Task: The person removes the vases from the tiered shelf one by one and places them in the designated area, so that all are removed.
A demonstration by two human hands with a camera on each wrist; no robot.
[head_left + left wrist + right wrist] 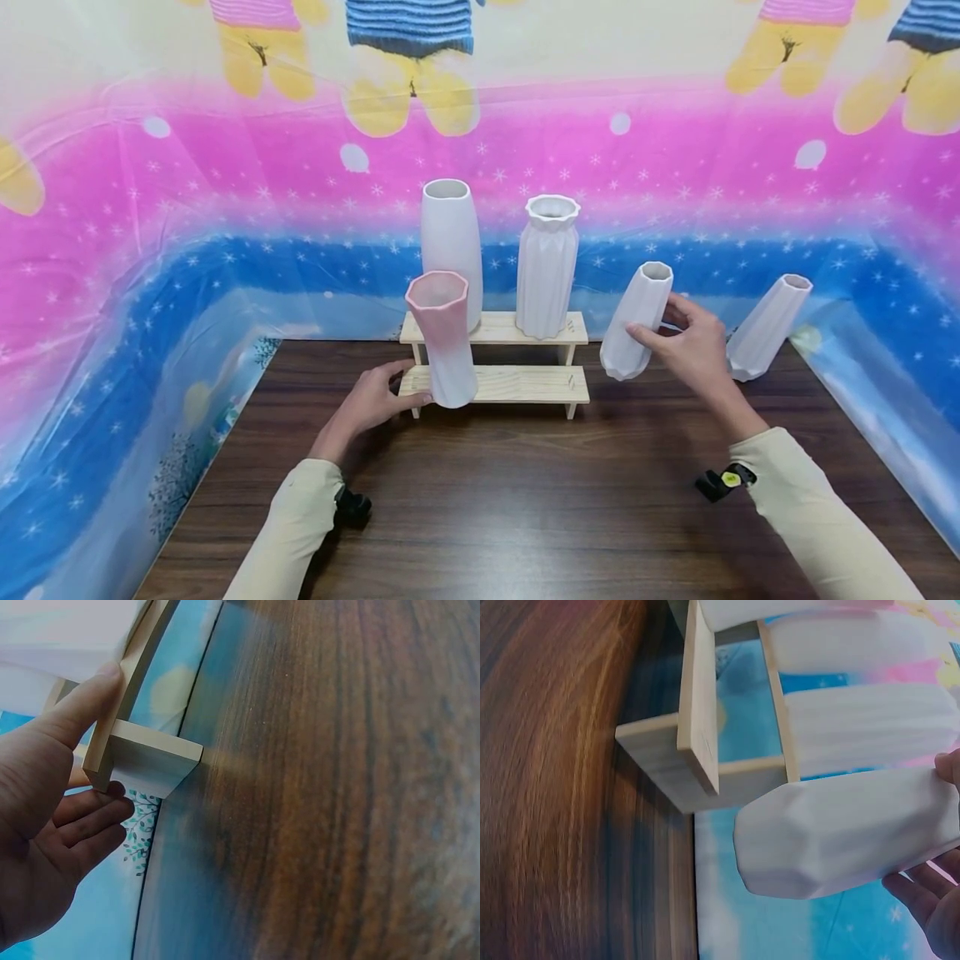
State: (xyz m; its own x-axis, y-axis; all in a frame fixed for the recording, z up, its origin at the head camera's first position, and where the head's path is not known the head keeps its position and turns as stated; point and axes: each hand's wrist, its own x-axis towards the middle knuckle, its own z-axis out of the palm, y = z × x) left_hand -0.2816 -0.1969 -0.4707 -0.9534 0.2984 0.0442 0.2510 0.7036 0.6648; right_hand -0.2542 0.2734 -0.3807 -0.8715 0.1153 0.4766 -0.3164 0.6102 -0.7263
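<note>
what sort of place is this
Probably an indoor corner set up for filming or display, though that is a guess: a printed, wrinkled backdrop surrounds the back and sides of a dark wooden table, which bears a two-tier wooden stand with two white vases on its upper tier.

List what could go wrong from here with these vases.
The white vase held only by the right hand might slip.

The pink-topped vase stands near the front of the wooden stand; if the left hand, holding the stand's end, jolts it, that vase could topple.
</note>
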